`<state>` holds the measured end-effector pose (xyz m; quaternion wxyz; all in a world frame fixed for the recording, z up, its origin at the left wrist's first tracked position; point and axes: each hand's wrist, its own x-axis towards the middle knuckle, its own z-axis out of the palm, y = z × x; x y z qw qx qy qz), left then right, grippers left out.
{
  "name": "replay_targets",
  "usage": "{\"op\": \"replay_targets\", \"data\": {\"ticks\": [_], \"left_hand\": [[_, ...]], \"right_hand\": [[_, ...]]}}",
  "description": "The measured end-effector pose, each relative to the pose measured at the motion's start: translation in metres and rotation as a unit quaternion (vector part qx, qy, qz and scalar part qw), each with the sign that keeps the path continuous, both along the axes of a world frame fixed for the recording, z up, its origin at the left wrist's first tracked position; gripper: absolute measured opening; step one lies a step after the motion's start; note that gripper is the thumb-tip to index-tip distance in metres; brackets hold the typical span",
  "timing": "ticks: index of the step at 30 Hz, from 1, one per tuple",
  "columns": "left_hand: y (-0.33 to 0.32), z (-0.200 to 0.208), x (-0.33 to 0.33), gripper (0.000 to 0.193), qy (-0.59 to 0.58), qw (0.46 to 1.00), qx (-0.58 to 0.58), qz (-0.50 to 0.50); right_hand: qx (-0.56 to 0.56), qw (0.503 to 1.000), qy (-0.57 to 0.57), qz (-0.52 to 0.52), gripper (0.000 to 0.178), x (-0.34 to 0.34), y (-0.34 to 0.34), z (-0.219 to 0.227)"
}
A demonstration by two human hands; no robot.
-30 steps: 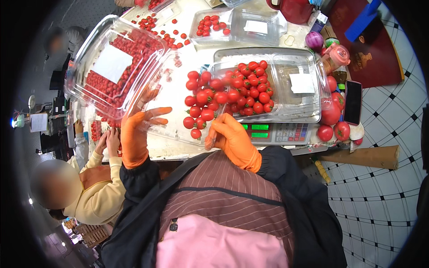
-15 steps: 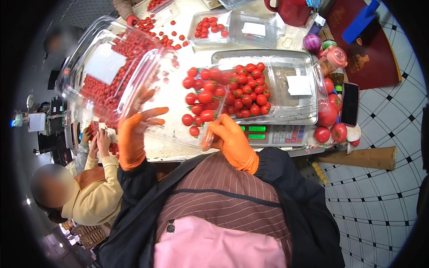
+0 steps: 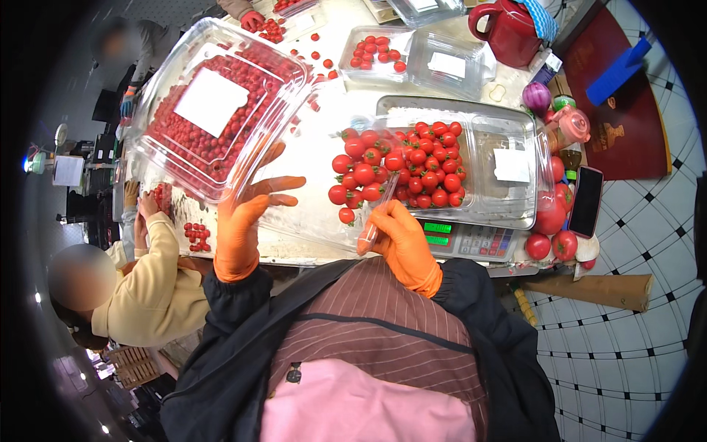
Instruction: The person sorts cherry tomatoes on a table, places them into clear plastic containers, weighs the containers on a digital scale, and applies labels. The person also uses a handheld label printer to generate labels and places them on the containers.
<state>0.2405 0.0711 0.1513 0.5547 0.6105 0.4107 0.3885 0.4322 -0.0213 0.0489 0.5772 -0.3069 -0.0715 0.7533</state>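
I hold up a clear hinged plastic container with cherry tomatoes (image 3: 364, 174) in one half. Its raised lid (image 3: 302, 70), with a white label (image 3: 211, 102), tilts up at the left. My right hand (image 3: 403, 247), in an orange glove, pinches the container's near edge. My left hand (image 3: 241, 237), also orange-gloved, is against the lid's lower edge with fingers spread, some of them seen through the plastic. Beside the container, more cherry tomatoes (image 3: 434, 166) fill part of another opened clear container (image 3: 508, 197) on a metal tray (image 3: 434, 102), which stands on a scale (image 3: 471, 243).
A big heap of cherry tomatoes (image 3: 173, 136) shows through the lid. At the back sits a part-filled container (image 3: 416, 70). To the right are a red jug (image 3: 508, 37), an onion (image 3: 536, 96), large tomatoes (image 3: 549, 219) and a phone (image 3: 586, 201). A person in a cream top (image 3: 155, 306) works at the left.
The tabletop has shifted right in the picture. Less blurred now, the lid and held container keep about the same pose, and both hands keep their hold and finger positions.
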Motion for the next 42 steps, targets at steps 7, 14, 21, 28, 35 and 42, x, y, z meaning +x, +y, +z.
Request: {"op": "replay_targets", "data": {"ticks": [7,14,21,28,35,42], "left_hand": [[0.016,-0.045,-0.011,0.078,-0.186,0.973,-0.138,-0.019],[0.016,-0.074,-0.006,0.079,-0.290,0.939,-0.182,-0.019],[0.017,-0.070,-0.005,0.076,-0.304,0.934,-0.185,-0.040],[0.017,-0.070,-0.006,0.073,-0.292,0.933,-0.207,-0.029],[0.020,-0.067,-0.009,0.070,-0.247,0.949,-0.195,-0.019],[0.018,-0.035,-0.020,0.071,-0.081,0.993,-0.076,0.034]], "right_hand": [[0.096,0.976,-0.192,-0.016,0.010,0.000,0.004,0.022],[0.110,0.974,-0.195,-0.032,0.014,0.008,0.012,0.028],[0.110,0.975,-0.189,-0.035,0.014,0.008,0.007,0.030],[0.101,0.976,-0.185,-0.049,0.014,0.009,0.007,0.031],[0.064,0.985,-0.150,-0.048,0.012,0.006,0.005,0.024],[0.045,0.995,-0.080,0.026,0.013,-0.008,-0.002,0.017]]}}
